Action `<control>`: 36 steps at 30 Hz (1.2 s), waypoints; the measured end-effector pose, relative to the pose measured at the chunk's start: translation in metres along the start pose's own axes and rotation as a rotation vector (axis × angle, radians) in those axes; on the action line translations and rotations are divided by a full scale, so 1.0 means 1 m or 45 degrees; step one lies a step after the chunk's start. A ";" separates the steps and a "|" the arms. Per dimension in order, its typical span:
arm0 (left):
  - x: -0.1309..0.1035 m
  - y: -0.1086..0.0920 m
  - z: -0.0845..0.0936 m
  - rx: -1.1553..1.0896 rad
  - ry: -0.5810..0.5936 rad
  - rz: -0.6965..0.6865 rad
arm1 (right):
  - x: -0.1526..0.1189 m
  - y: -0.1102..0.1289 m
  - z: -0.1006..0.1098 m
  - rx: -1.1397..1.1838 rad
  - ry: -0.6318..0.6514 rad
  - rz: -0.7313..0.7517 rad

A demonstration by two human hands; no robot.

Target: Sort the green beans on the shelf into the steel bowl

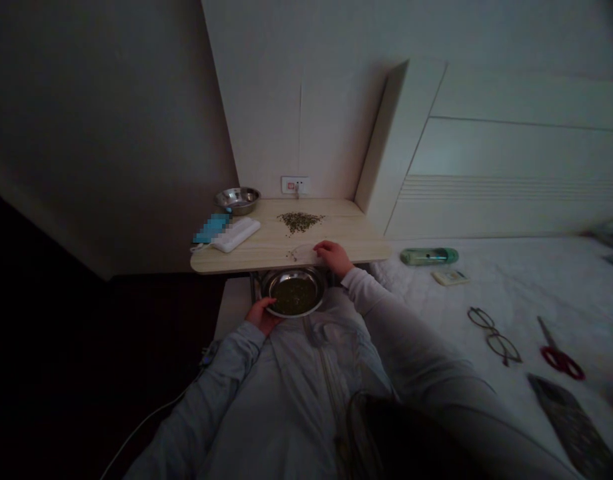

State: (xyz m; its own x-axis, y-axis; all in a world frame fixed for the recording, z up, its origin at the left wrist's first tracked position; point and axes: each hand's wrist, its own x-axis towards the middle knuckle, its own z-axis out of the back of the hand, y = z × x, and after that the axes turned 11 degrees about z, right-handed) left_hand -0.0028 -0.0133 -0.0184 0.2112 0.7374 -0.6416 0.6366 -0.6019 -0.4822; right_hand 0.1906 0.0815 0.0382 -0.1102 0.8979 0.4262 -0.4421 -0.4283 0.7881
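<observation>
My left hand [264, 316] is closed on the left rim of a shiny metal bowl [314, 308], thumb over the edge. The bowl is under the table's front edge, at my lap, with many small green beans [294, 293] inside. My right hand [333, 257] rests at the front of the wooden tabletop [266, 250], fingers pinched on a thin pale piece [303, 252], too faint to name exactly. A few loose beans [291, 255] lie just left of that piece. Farther back on the tabletop is a spread pile of green beans [300, 221].
A second metal bowl [238, 201] stands at the back left, near a white box-like device [237, 235] and a blurred blue screen [211, 228]. On the bed at right lie a green bottle [429, 257], glasses [492, 335], red-handled scissors [561, 360] and a dark patterned phone-like slab [571, 420].
</observation>
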 end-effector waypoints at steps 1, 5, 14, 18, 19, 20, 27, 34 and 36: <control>-0.001 0.000 0.000 -0.002 -0.008 -0.002 | 0.000 0.000 0.001 0.016 -0.006 -0.002; -0.004 0.002 -0.003 -0.019 -0.049 -0.004 | 0.001 -0.002 0.006 0.055 -0.042 -0.022; 0.001 0.001 -0.012 -0.106 -0.172 0.054 | -0.007 -0.005 0.015 0.073 -0.026 -0.053; 0.006 -0.001 -0.013 -0.094 -0.219 0.083 | -0.015 -0.004 0.020 0.039 -0.003 -0.060; 0.008 -0.001 -0.013 -0.099 -0.227 0.078 | -0.017 -0.004 0.021 0.040 -0.024 -0.068; 0.010 -0.002 -0.012 -0.111 -0.239 0.078 | -0.019 -0.005 0.021 0.046 -0.044 -0.085; 0.024 -0.008 -0.015 -0.192 -0.396 0.216 | -0.024 -0.004 0.018 0.075 -0.086 -0.175; 0.031 -0.012 -0.015 -0.141 -0.441 0.201 | -0.024 0.005 0.021 -0.002 0.034 -0.234; 0.031 -0.014 -0.015 -0.138 -0.432 0.188 | -0.023 0.008 0.023 -0.055 0.087 -0.229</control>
State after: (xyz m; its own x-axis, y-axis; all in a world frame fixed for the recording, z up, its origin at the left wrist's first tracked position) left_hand 0.0058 0.0225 -0.0229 0.0601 0.4909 -0.8692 0.6961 -0.6447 -0.3160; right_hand 0.2102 0.0550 0.0445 -0.0858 0.9649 0.2481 -0.4975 -0.2572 0.8284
